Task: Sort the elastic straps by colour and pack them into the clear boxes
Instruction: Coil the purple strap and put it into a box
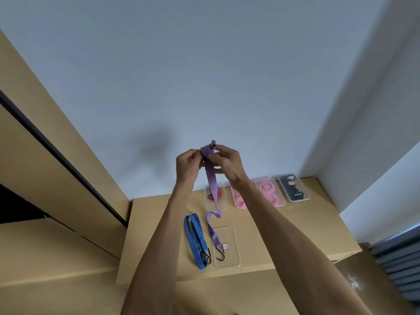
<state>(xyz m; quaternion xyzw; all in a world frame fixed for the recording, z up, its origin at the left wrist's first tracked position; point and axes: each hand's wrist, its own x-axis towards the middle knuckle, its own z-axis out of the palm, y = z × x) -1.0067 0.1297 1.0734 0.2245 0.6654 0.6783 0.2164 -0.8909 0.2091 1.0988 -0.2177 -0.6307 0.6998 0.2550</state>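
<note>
Purple strap (pixel 210 172) pinched at its folded top by left hand (pixel 187 165) and right hand (pixel 227 163), each grip closed, hook (pixel 221 255) dangling over clear box (pixel 234 237).

My right forearm (pixel 261 205) hid most of one pink strap's box (pixel 238 198). The box labels (pixel 225 246) were too small for me to read. Both my arms ran off the bottom edge.

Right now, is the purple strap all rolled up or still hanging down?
Mostly hanging down. Both hands pinch a small roll at the top of the purple strap, while its tail dangles, hook over the near clear box.
</note>
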